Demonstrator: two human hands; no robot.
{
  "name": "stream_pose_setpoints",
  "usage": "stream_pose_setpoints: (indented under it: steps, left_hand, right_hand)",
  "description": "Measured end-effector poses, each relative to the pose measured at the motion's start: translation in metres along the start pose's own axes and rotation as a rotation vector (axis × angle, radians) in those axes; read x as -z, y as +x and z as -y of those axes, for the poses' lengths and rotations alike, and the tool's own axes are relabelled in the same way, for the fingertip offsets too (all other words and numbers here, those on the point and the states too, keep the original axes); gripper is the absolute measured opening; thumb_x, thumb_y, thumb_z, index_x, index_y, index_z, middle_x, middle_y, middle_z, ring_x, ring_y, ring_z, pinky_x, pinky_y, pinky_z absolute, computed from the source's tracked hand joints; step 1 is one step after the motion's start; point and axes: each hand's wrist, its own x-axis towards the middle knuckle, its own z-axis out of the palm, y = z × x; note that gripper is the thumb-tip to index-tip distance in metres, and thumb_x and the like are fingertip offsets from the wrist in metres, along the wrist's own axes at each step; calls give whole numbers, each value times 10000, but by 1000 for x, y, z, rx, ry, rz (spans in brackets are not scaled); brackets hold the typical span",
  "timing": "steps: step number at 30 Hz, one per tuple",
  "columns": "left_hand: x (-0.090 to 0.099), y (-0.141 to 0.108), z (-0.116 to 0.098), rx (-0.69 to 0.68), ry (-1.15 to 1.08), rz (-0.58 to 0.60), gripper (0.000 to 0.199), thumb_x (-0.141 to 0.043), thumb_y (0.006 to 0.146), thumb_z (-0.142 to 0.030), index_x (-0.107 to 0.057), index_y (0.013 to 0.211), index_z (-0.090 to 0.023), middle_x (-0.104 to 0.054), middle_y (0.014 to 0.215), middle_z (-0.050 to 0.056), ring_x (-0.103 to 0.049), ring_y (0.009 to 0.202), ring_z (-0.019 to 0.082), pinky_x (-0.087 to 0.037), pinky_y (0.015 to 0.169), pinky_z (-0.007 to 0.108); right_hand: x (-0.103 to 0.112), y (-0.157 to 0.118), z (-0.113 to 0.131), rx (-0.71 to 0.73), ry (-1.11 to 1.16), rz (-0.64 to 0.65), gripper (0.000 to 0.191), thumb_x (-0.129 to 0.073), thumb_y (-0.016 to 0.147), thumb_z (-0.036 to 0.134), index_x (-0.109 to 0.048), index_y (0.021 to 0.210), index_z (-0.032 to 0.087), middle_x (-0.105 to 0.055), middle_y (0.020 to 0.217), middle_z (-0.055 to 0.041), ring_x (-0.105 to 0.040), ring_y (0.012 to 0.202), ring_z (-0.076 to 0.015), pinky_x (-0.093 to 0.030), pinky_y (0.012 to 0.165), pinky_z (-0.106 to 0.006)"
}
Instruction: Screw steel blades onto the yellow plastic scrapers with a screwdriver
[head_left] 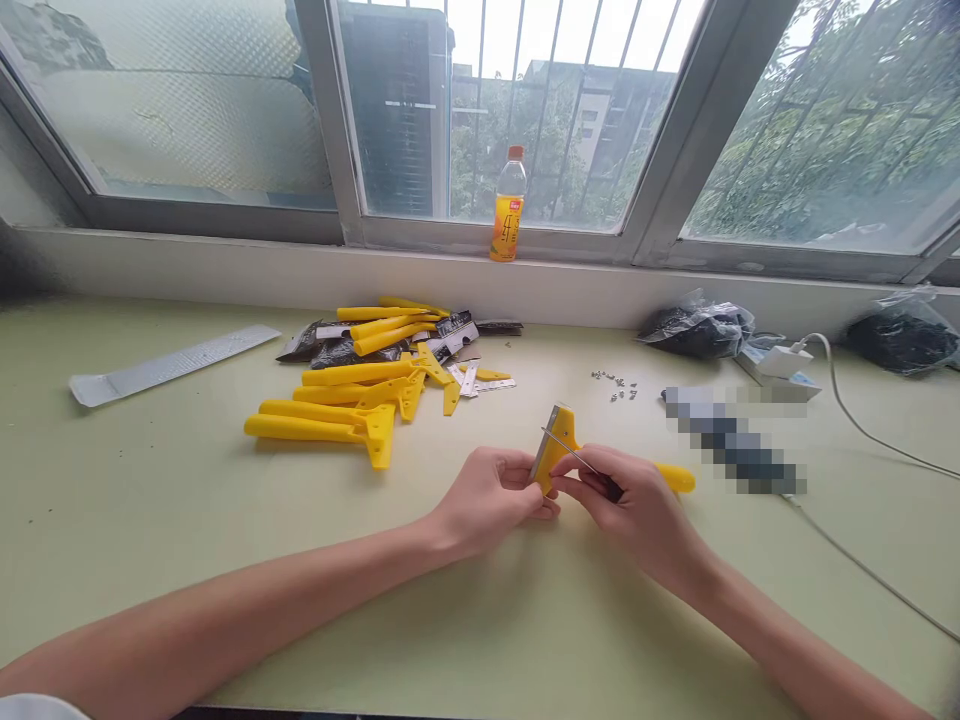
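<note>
In front of me, a yellow scraper [564, 428] with a metal strip along its head is tilted above the table. My left hand [487, 500] grips the lower end of that head between thumb and fingers. My right hand [637, 500] is closed around a screwdriver [568, 449], whose thin shaft crosses in front of the head. Its fingertips are close to the scraper's lower edge. Behind the right hand, the scraper's handle is partly hidden, with its end showing to the right. Small screws [616, 382] lie loose beyond my hands.
More yellow scraper handles [322, 425] are piled at left centre, near dark packets [341, 352]. A long pale strip [176, 365] lies farther left. On the right are a pixelated dark object [731, 440], a white charger with cable [784, 360] and plastic bags [697, 328]. A bottle [508, 220] stands by the window.
</note>
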Motion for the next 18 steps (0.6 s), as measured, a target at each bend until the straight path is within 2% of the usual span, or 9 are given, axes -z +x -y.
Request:
stream_pose_setpoints:
  steps: [7, 12, 18]
  left_hand:
    - [1, 0, 1, -104, 104, 26, 250, -658, 870, -269, -784, 1044, -141, -745, 916, 70, -720, 900, 204, -587, 928, 358]
    - [1, -2, 0, -143, 195, 35, 291, -632, 890, -313, -775, 1110, -187, -753, 939, 44, -722, 936, 210, -581, 925, 332]
    - [0, -4, 0, -195, 245, 27, 287, -601, 908, -305, -780, 1100, -189, -738, 911, 33, -705, 911, 203, -588, 901, 328]
  right_hand:
    - [-1, 0, 3, -60, 2, -88, 147, -657, 918, 343, -640, 835, 223, -343, 589, 67, -317, 553, -130, -271, 532, -272]
    - [2, 3, 6, -132, 33, -133, 235, -710, 879, 417, -562, 915, 239, -343, 604, 83, -325, 547, -124, -292, 514, -251]
    - [10, 6, 7, -167, -16, -137, 469, -782, 802, 471, -403, 673, 227, -333, 625, 68, -300, 572, -112, -256, 486, -239]
